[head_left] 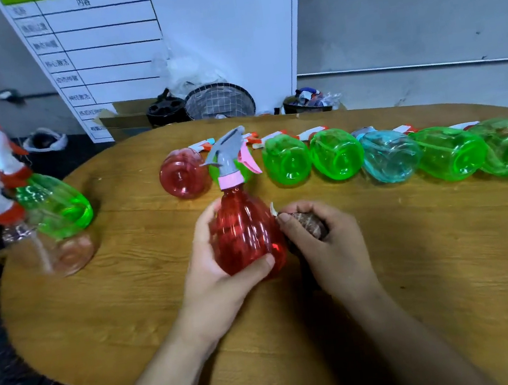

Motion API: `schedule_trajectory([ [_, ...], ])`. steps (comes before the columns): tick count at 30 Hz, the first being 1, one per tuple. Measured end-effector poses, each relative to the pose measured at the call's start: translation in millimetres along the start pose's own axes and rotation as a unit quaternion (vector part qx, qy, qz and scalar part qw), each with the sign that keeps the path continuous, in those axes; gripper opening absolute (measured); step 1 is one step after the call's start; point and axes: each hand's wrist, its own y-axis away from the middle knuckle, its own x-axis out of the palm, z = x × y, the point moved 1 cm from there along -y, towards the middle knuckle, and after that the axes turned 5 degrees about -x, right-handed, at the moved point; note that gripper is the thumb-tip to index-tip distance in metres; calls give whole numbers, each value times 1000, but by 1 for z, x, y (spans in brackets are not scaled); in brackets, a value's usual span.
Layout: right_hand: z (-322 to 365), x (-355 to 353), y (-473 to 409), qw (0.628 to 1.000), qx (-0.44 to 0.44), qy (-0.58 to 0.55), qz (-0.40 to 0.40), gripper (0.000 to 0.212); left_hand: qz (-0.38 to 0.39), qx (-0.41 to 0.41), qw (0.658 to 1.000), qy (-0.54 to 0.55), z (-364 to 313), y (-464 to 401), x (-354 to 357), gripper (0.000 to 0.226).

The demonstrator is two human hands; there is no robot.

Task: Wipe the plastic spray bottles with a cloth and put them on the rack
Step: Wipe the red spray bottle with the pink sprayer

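Red translucent plastic marks the spray bottle (246,232) now being cleaned: it stands upright near the middle of the wooden tabletop (132,305), its grey trigger head and pink collar pointing away from the person. The left hand (221,271) wraps its body from the left, thumb across the lower front and fingers round the far side, a closed grip that likely steadies the bottle so it cannot turn or tip under rubbing. The right hand (319,235) is curled tightly round a bunched brownish cloth (310,225), pressing it against the bottle's right flank; a small white tag sticks out beside the fingers. Both forearms reach in from the lower edge, wrists angled inward toward each other.

Behind, a row of bottles lies on its side with bases facing the person: a second red bottle (182,174), several green bottles (287,160) and one pale blue bottle (390,155). Lying them in a line probably keeps the unwiped ones within easy reach. At the left edge a green bottle (54,204) and a clear bottle (60,250) with white-and-red trigger heads sit apart from the row; whether these rest on a rack cannot be told, as no rack shows plainly.
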Motion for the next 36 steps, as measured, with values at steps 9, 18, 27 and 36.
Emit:
schedule_trajectory([
  [9, 3, 61, -2, 999, 25, -16, 37, 6, -106, 18, 989, -98, 4, -7, -50, 103],
  [18, 6, 96, 1, 999, 22, -9, 47, 6, -186, 33, 967, -172, 23, -29, -100, 101],
  [27, 1, 100, -2, 997, 56, -16, 47, 3, -276, 3, 943, -185, 37, -86, -139, 94],
  [36, 0, 98, -5, 998, 54, -4, 41, 4, -280, -25, 945, -166, 33, -132, -155, 93],
])
